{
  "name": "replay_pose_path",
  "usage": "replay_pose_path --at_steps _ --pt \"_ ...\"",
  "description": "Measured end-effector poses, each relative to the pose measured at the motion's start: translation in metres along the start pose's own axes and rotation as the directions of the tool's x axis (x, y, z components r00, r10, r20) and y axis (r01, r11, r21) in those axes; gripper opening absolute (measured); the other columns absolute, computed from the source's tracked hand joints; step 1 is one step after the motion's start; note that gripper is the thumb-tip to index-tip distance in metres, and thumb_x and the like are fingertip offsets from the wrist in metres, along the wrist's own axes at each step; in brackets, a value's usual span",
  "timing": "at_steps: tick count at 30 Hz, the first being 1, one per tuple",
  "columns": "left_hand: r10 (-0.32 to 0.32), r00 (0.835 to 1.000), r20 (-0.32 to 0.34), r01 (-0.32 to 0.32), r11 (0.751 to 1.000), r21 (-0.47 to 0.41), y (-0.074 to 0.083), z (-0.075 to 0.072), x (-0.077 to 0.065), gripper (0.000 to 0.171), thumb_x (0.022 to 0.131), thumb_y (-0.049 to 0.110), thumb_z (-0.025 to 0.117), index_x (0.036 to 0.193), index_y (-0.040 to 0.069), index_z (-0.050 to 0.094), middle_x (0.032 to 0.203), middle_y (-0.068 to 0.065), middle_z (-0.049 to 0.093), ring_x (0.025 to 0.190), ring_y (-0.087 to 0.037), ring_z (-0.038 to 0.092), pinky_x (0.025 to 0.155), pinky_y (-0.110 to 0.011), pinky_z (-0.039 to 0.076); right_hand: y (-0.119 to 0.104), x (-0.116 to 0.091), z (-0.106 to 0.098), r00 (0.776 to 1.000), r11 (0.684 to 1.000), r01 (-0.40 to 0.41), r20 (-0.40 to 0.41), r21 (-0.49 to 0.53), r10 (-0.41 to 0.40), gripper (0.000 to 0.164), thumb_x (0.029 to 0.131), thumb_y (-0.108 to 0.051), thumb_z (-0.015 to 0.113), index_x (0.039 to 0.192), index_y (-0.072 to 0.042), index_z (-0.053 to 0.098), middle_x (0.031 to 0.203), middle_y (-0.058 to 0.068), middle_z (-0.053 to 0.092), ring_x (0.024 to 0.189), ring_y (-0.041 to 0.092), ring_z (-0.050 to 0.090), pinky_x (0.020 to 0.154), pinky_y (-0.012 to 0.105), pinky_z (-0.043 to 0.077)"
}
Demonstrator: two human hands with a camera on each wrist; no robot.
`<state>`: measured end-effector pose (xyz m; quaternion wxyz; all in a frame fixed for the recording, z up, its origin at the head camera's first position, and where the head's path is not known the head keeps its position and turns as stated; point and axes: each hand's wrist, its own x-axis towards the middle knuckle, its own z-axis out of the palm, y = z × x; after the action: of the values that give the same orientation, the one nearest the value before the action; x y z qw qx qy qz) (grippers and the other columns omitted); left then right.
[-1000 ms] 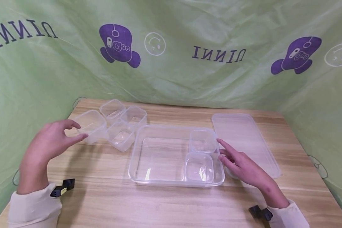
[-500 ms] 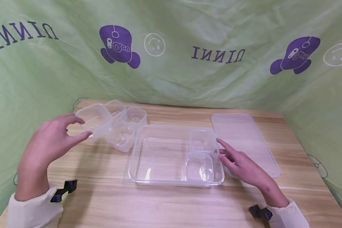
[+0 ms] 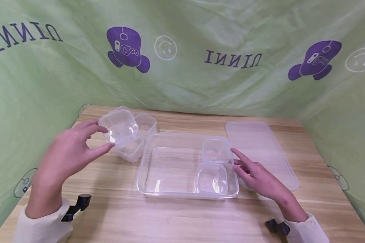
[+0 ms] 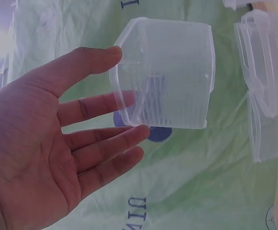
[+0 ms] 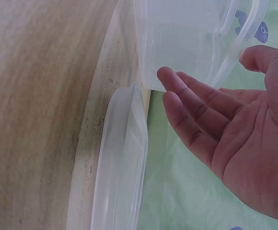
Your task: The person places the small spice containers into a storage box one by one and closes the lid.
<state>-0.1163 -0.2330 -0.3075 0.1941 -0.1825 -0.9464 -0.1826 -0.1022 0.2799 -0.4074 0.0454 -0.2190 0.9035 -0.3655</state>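
Observation:
My left hand (image 3: pixel 68 150) pinches a small clear plastic container (image 3: pixel 119 126) by its near edge, thumb on one side and fingers on the other. In the left wrist view this container (image 4: pixel 177 72) is held up, apart from the other cups. Right of it stands a large clear rectangular box (image 3: pixel 173 193). Two small containers sit inside its right end, a rear one (image 3: pixel 216 150) and a front one (image 3: pixel 212 179). At the box's right wall is my right hand (image 3: pixel 257 173), its fingers loosely extended and the fingertips at the rim.
More small clear containers stand left of the box: one at the back (image 3: pixel 146 125) and one nearer (image 3: pixel 133 153), with another partly hidden behind the held one. A flat clear lid (image 3: pixel 261 148) lies right of the box. A green curtain (image 3: pixel 182 87) hangs behind the table.
My left hand has lifted the small container from the left side and carried it rightward over the other containers, tilting it. My right hand and the large box have stayed put.

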Motion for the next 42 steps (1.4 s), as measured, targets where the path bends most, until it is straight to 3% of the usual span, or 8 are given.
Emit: replay_pose_path --at_steps 5,11,18,23,27,42 --pt "0.080 0.996 -0.035 -0.081 0.996 -0.034 0.014 0.005 0.002 0.034 0.079 0.021 0.087 0.108 0.008 0.075 0.123 -0.019 0.067 0.092 -0.040 0.068 0.072 -0.056 0.053 0.000 0.000 0.001 1.000 1.000 0.001 0.000 0.003 -0.001 0.059 0.110 -0.022 0.053 0.162 -0.011 0.029 0.133 0.019 0.065 0.122 0.031 0.064 0.099 0.057 0.048" --pt "0.199 0.975 -0.100 -0.208 0.975 -0.083 0.025 0.016 0.005 0.034 0.074 0.017 0.087 0.104 0.007 0.075 0.124 -0.017 0.069 0.093 -0.040 0.071 0.066 -0.049 0.055 0.000 0.000 -0.001 1.000 1.000 0.005 -0.004 -0.004 -0.005 0.059 0.109 -0.021 0.054 0.162 -0.011 0.029 0.132 0.020 0.065 0.121 0.031 0.064 0.098 0.057 0.049" --pt "0.317 0.943 -0.102 -0.329 0.934 -0.138 0.032 0.035 0.007 0.033 0.079 0.025 0.086 0.106 0.008 0.076 0.129 -0.016 0.067 0.095 -0.036 0.073 0.068 -0.045 0.059 0.001 0.000 0.000 1.000 1.000 0.017 -0.007 -0.010 -0.018 0.059 0.110 -0.020 0.053 0.162 -0.011 0.029 0.132 0.019 0.065 0.121 0.031 0.064 0.098 0.057 0.049" --pt "0.408 0.906 -0.114 -0.422 0.892 -0.162 0.039 0.050 0.009 0.038 0.091 0.044 0.076 0.105 0.008 0.077 0.124 -0.016 0.070 0.091 -0.033 0.074 0.066 -0.044 0.061 0.002 0.000 0.001 1.000 1.000 0.022 -0.007 -0.007 -0.022 0.059 0.110 -0.020 0.053 0.162 -0.012 0.029 0.133 0.021 0.065 0.121 0.031 0.064 0.098 0.057 0.049" --pt "0.450 0.890 -0.078 -0.457 0.873 -0.170 0.047 0.059 0.009 0.040 0.091 0.047 0.075 0.104 0.009 0.077 0.124 -0.018 0.070 0.087 -0.030 0.075 0.066 -0.041 0.061 0.003 0.001 0.001 1.000 1.000 0.023 -0.007 -0.007 -0.023 0.059 0.110 -0.020 0.053 0.163 -0.013 0.029 0.133 0.021 0.064 0.121 0.032 0.064 0.098 0.057 0.049" --pt "0.530 0.839 0.122 -0.499 0.839 -0.214 0.062 0.084 0.007 0.040 0.085 0.045 0.083 0.106 0.011 0.077 0.126 -0.017 0.069 0.100 -0.029 0.073 0.081 -0.044 0.060 0.003 0.000 0.001 1.000 1.000 0.025 -0.011 -0.005 -0.025 0.058 0.110 -0.020 0.053 0.163 -0.013 0.029 0.133 0.021 0.065 0.120 0.033 0.065 0.097 0.056 0.050"
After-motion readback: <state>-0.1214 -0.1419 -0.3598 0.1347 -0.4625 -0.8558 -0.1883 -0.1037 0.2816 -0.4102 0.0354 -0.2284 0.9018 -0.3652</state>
